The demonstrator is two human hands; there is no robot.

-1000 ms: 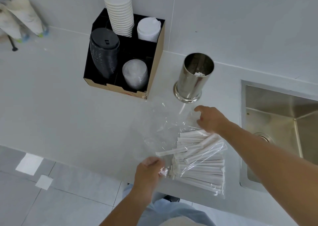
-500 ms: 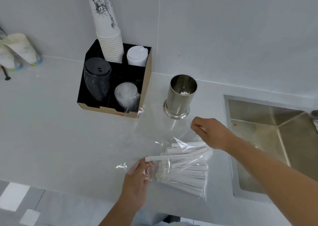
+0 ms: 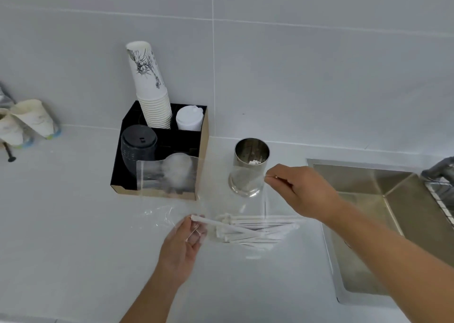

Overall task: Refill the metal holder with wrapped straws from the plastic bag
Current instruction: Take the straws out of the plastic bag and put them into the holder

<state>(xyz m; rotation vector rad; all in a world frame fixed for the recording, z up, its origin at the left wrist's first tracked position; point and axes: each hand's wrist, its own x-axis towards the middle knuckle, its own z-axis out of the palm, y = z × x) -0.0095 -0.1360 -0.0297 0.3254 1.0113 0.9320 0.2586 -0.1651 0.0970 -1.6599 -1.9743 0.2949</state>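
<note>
A clear plastic bag (image 3: 169, 182) is lifted above the counter, its open upper part spread in front of the cup box and the holder. Several white wrapped straws (image 3: 255, 231) lie in its lower part, pointing left to right. My left hand (image 3: 186, 239) pinches the bag's left side near the straw ends. My right hand (image 3: 297, 190) pinches the bag's right edge and holds it up next to the metal holder (image 3: 250, 165). The holder is a shiny steel cylinder standing by the wall; a scrap of white paper lies at its bottom.
A black cardboard box (image 3: 115, 177) left of the holder carries a paper cup stack (image 3: 149, 89), black lids (image 3: 138, 145), white lids (image 3: 189, 117) and clear lids. A steel sink (image 3: 393, 224) is sunk into the counter on the right. Bagged cups (image 3: 32, 118) lie at the far left.
Both hands have lifted the bag off the counter and pulled it wider. My right hand rose beside the holder. The camera tilted up toward the wall.
</note>
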